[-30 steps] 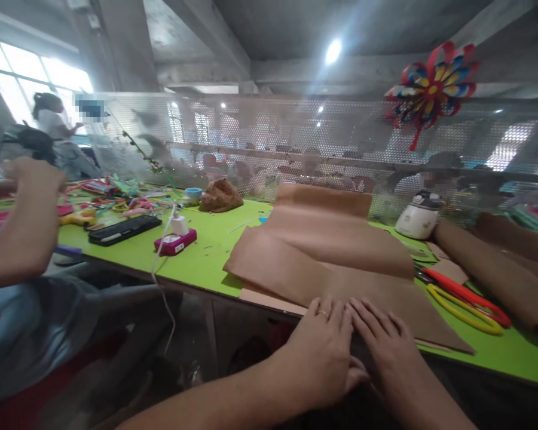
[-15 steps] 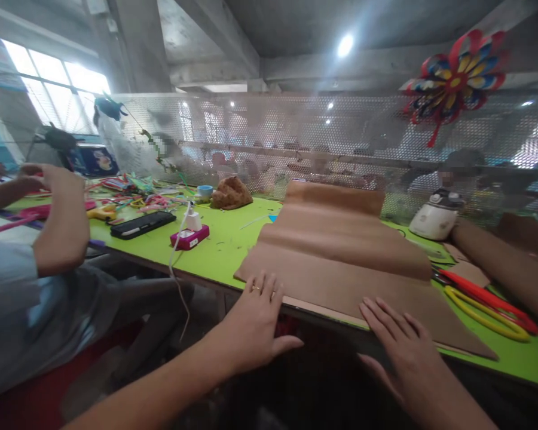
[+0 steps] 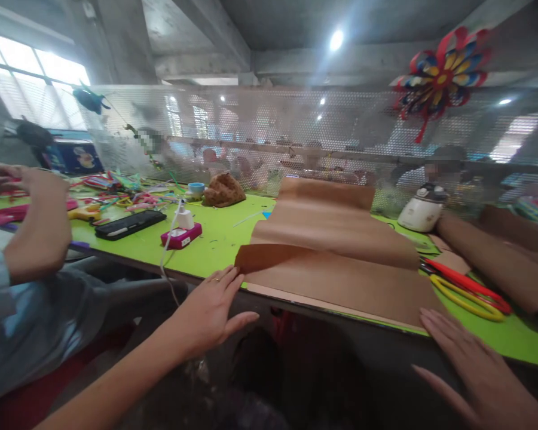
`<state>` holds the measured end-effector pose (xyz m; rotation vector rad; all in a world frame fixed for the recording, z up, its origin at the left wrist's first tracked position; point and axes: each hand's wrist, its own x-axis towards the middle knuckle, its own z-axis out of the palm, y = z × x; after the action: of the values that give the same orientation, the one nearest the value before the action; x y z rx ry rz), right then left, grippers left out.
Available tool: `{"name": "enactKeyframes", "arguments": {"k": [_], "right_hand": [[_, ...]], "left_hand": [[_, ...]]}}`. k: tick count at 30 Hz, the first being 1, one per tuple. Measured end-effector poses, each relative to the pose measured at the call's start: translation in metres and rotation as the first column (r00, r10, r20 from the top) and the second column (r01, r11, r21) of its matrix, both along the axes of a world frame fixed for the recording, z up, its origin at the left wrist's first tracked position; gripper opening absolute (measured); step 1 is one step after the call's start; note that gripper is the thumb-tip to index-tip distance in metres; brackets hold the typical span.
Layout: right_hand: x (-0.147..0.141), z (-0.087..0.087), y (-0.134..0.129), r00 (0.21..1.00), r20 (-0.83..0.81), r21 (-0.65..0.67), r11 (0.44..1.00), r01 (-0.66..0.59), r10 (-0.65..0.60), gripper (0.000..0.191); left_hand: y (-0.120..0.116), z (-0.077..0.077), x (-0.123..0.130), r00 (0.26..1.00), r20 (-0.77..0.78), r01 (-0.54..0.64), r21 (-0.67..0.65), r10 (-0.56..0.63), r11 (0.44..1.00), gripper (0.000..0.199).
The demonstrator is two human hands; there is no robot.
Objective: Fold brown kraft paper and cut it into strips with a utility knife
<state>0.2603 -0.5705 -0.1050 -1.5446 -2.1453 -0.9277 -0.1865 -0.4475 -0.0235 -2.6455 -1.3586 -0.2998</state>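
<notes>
A large brown sheet of kraft paper (image 3: 332,272) lies on the green table (image 3: 215,236), wavy across its middle, with its far end curving up. Its near left corner is raised and folded upward. My left hand (image 3: 210,307) is at that corner, fingertips touching the paper, thumb spread away and fingers stretched out. At the near right edge of the sheet is my right hand (image 3: 468,352), open, its fingertips on the paper and its thumb below the table edge. A paler strip shows under the sheet's near edge.
Right of the sheet lie scissors with red and yellow handles (image 3: 468,295), a brown roll (image 3: 488,260) and a white bottle (image 3: 421,209). To the left are a magenta power socket (image 3: 182,236), a black case (image 3: 130,224) and a brown lump (image 3: 224,190). A co-worker's arm (image 3: 45,221) is further left.
My hands have moved apart, the left toward the sheet's left corner and the right toward its right edge. The near left corner has lifted. The view has shifted slightly right.
</notes>
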Motion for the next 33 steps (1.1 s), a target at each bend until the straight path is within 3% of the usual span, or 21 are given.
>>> {"name": "enactKeyframes", "arguments": {"k": [4, 8, 10, 14, 15, 19, 22, 24, 27, 33], "right_hand": [[0.030, -0.002, -0.024, 0.991, -0.003, 0.001, 0.991, 0.133, -0.133, 0.076], [0.029, 0.001, -0.027, 0.974, -0.034, -0.069, 0.973, 0.219, -0.222, 0.070], [0.023, 0.005, -0.026, 0.963, -0.058, -0.108, 0.961, 0.255, -0.262, 0.067], [0.020, 0.032, -0.025, 0.941, -0.137, -0.280, 0.923, 0.263, -0.310, 0.064], [0.022, 0.043, -0.022, 0.936, -0.165, -0.348, 0.906, 0.240, -0.311, 0.061], [0.040, 0.092, 0.012, 0.896, -0.275, -0.500, 0.848, 0.177, -0.349, 0.047], [0.058, 0.114, 0.058, 0.870, -0.284, -0.465, 0.852, 0.241, -0.402, 0.043], [0.072, 0.115, 0.087, 0.866, -0.264, -0.454, 0.847, 0.277, -0.425, 0.039], [0.094, 0.104, 0.114, 0.848, -0.216, -0.449, 0.820, 0.355, -0.485, 0.024], [0.128, 0.078, 0.126, 0.769, -0.141, -0.507, 0.713, 0.484, -0.623, 0.025]], "left_hand": [[0.015, -0.003, -0.012, 0.998, 0.027, 0.050, 0.058, -0.052, 0.997, 0.068], [0.041, 0.002, -0.022, 0.991, 0.072, 0.103, 0.095, -0.110, 0.990, 0.055], [0.055, 0.010, -0.015, 0.990, 0.027, 0.132, 0.107, -0.136, 0.985, 0.048], [0.076, 0.028, 0.041, 0.976, -0.164, 0.177, 0.222, -0.142, 0.959, 0.040], [0.080, 0.031, 0.062, 0.961, -0.186, 0.244, 0.216, -0.205, 0.945, 0.036], [0.093, 0.028, 0.143, 0.884, -0.066, 0.467, 0.130, -0.462, 0.875, 0.024], [0.101, 0.016, 0.178, 0.868, 0.035, 0.489, 0.118, -0.496, 0.864, 0.027], [0.104, 0.008, 0.187, 0.867, 0.066, 0.488, 0.087, -0.494, 0.868, 0.035], [0.105, 0.002, 0.184, 0.868, 0.103, 0.482, 0.053, -0.485, 0.875, 0.043], [0.108, 0.011, 0.183, 0.874, 0.106, 0.477, 0.005, -0.475, 0.879, 0.049]]}}
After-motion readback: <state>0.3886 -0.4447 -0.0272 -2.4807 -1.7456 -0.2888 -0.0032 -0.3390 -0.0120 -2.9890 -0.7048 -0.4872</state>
